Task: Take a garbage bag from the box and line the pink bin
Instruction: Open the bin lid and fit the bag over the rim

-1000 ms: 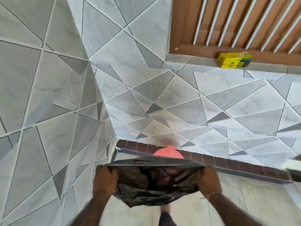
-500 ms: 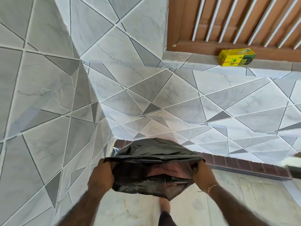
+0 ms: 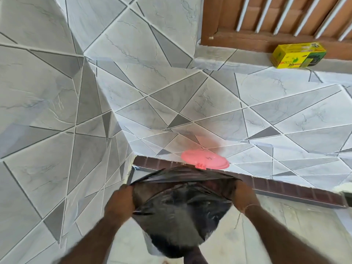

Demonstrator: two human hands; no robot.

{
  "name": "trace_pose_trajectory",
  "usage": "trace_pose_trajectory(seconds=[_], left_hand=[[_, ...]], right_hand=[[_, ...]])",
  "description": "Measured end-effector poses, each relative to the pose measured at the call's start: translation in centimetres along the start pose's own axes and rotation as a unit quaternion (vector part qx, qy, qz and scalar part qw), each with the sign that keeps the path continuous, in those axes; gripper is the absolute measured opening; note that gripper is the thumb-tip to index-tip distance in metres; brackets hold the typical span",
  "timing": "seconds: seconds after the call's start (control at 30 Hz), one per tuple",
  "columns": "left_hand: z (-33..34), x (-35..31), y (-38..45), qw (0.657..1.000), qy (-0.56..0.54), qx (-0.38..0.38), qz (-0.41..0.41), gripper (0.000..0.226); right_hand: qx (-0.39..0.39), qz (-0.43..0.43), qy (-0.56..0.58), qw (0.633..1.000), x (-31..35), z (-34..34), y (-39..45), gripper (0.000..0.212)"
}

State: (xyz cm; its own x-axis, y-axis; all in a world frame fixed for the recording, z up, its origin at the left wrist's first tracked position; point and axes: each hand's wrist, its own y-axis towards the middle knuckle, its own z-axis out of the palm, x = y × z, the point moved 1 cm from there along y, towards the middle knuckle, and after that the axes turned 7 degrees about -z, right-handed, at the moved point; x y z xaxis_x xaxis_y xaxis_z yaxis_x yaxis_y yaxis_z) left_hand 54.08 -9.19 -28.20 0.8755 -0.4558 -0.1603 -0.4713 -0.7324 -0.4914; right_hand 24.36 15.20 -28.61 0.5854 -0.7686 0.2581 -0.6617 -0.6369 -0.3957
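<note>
I hold a black garbage bag [image 3: 179, 212] spread open at its mouth, low in the middle of the view. My left hand [image 3: 120, 202] grips its left edge and my right hand [image 3: 242, 197] grips its right edge. The bag hangs down and balloons between my arms. A pink round piece [image 3: 204, 158], the bin's lid or rim, shows just beyond the bag against the wall; the rest of the pink bin is hidden behind the bag. The yellow garbage bag box [image 3: 298, 55] sits on the tiled ledge at the upper right.
Grey and white tiled walls meet in a corner [image 3: 122, 130] on the left. A dark brown tile strip [image 3: 266, 185] runs along the wall's base above the pale floor. A wooden window frame with white bars [image 3: 266, 25] stands over the ledge.
The bag has dropped lower and billowed out fuller between my hands. The pink piece, hidden half a second ago, now shows above the bag's mouth. The view has shifted.
</note>
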Motion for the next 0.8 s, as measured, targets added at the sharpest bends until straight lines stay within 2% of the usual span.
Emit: trace_pose_trajectory(seconds=[0.1, 0.2, 0.27, 0.33, 0.4, 0.5, 0.67, 0.8], left_hand=[[0.0, -2.4, 1.0, 0.999, -0.038, -0.005, 0.031, 0.033], [1.0, -5.4, 1.0, 0.996, -0.064, -0.027, 0.057, 0.044], [2.4, -6.1, 1.3, 0.996, -0.076, -0.03, 0.047, 0.046], [3.8, -6.4, 2.4, 0.992, -0.122, -0.031, -0.001, 0.062], [4.9, -7.4, 3.3, 0.997, -0.077, -0.02, -0.009, 0.075], [6.6, -9.4, 4.6, 0.995, -0.095, -0.035, -0.006, 0.078], [8.5, -12.0, 7.3, 0.987, -0.155, -0.036, 0.002, 0.078], [9.2, -14.1, 8.6, 0.983, -0.179, -0.046, 0.014, 0.076]], right_hand=[[0.024, -0.051, -0.021, 0.998, 0.8, -0.5, 1.7, 0.037], [0.011, -0.051, -0.034, 0.998, 0.8, -0.3, 2.0, 0.048], [0.005, -0.057, -0.066, 0.996, 0.4, 0.5, 1.7, 0.046], [-0.036, -0.006, -0.044, 0.998, -1.0, 1.4, 1.8, 0.037], [-0.051, 0.034, -0.039, 0.997, -2.5, 2.5, 2.2, 0.035], [-0.046, 0.058, -0.024, 0.997, -4.0, 3.9, 3.0, 0.043], [-0.063, 0.063, 0.021, 0.996, -3.9, 4.9, 4.2, 0.046], [-0.092, 0.063, 0.077, 0.991, -2.9, 5.1, 5.5, 0.022]])
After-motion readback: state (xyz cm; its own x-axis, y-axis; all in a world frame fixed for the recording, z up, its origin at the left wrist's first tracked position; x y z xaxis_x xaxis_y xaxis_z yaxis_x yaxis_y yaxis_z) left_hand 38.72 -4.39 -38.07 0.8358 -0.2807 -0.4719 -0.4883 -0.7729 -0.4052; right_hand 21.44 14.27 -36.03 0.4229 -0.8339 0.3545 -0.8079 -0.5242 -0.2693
